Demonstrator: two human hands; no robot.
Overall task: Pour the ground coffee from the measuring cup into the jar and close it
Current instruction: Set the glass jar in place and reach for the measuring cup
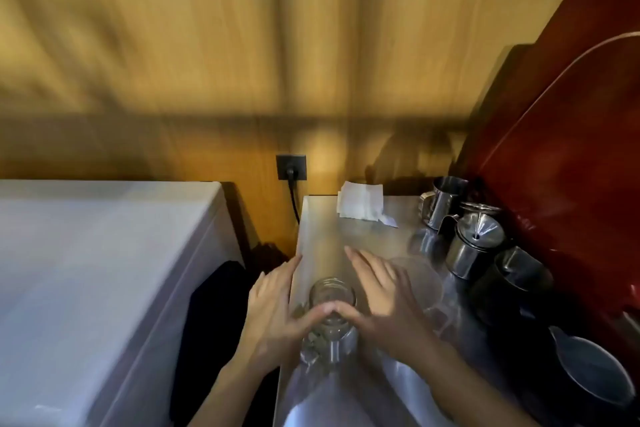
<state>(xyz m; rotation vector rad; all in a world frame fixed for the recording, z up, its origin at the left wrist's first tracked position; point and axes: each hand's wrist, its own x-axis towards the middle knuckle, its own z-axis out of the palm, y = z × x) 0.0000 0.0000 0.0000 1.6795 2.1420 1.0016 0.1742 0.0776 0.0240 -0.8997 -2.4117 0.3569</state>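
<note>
Your left hand (273, 308) & right hand (384, 298) flank the open jar (331, 319) on the steel counter (322, 225), fingers spread, thumbs touching its rim, gripping nothing. Looks pre-pour. Measuring cup (420, 282) just right of jar, blurry. Next: grab cup, tip over mouth.
</note>
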